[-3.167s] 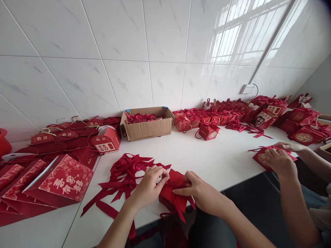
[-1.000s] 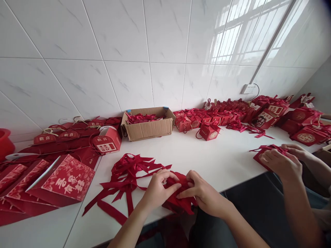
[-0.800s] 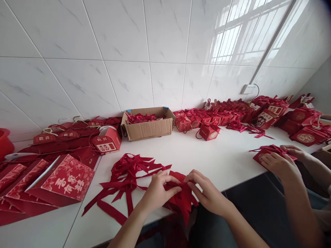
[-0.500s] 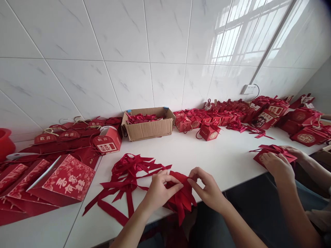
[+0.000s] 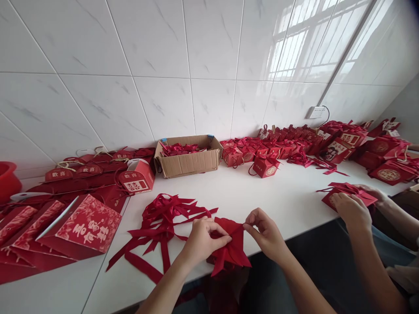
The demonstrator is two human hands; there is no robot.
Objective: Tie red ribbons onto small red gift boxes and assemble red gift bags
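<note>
A small red gift box [image 5: 225, 226] sits at the table's front edge with a red satin ribbon [image 5: 240, 255] over its top. My left hand [image 5: 205, 239] pinches the ribbon at the top of the box, fingers closed. Off the box's right side, my right hand [image 5: 266, 229] pinches a thin part of the ribbon between thumb and forefinger. Part of the box is hidden by my left hand and the ribbon. Just left of it lies a heap of loose red ribbons [image 5: 163, 222].
A cardboard box [image 5: 188, 163] of ribbons stands by the wall. Red gift boxes [image 5: 266, 168] line the back; larger red boxes [image 5: 88, 222] lie left. At right, another person's hands [image 5: 352, 207] hold a red box [image 5: 337, 194]. A red bucket [image 5: 7, 181] is far left.
My right hand has moved slightly right, away from my left hand, drawing the ribbon out. The hanging ribbon tails have shifted. My left hand stays almost in place.
</note>
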